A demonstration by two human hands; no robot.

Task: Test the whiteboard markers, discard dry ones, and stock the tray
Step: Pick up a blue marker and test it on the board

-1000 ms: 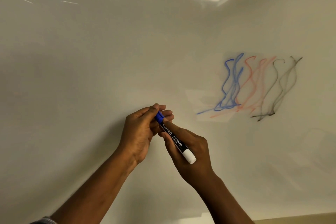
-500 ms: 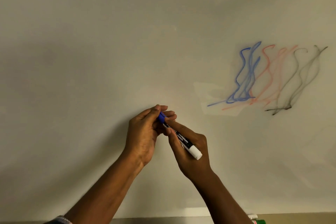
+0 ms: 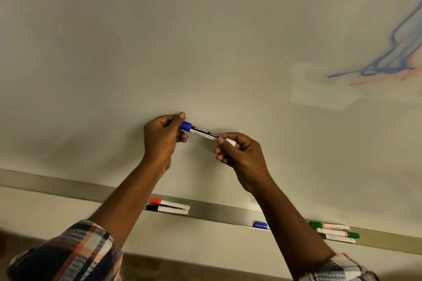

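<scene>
1. Blue-capped marker [image 3: 204,133] was held nearly level at centre frame, in front of the whiteboard [image 3: 159,41]; the tray [image 3: 219,211] ran at six o'clock.
2. Left hand [image 3: 162,141] pinched its cap [image 3: 185,126] at nine o'clock; right hand [image 3: 243,158] gripped the white tail at three.
3. Likely light, rigid, smooth plastic: best held by the barrel.

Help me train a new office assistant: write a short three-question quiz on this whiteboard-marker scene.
1. True or false: both hands hold the blue-capped marker, the left hand at its cap and the right hand at its white end.
2. Which pair lies on the tray beside the left forearm?
A. red-capped marker and black-capped marker
B. two yellow-capped markers
C. an eraser and a cloth
3. Fill in: the scribble nearest the hands is ___.

Key: 1 true; 2 A; 3 blue.
</scene>
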